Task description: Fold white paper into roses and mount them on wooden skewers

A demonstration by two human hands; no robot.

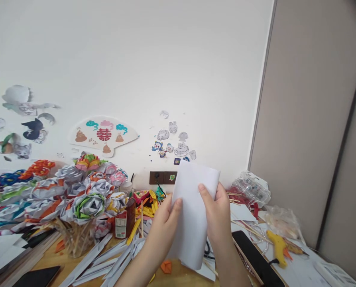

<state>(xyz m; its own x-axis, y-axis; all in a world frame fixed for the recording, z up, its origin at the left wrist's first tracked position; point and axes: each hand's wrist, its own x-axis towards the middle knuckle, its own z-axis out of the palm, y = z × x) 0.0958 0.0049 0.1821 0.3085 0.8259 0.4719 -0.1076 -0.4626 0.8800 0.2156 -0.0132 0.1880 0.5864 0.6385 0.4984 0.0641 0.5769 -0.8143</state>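
Observation:
A folded white sheet of paper (192,215) is held upright above the table, between my two hands. My left hand (167,215) grips its left edge, thumb on the near face and fingers behind it. On the right edge, my right hand (218,211) pinches the sheet with its thumb pressed on the front. The fingers behind the paper are mostly hidden. Below the sheet, a small orange folded paper piece (166,266) lies on the wooden table (178,279).
Folded paper flowers (89,205) crowd the left, some in a clear container (76,239). White paper strips (115,259) and a dark phone (37,277) lie in front. To the right are a black long object (255,257), a yellow glue gun (278,247) and plastic bags (251,189).

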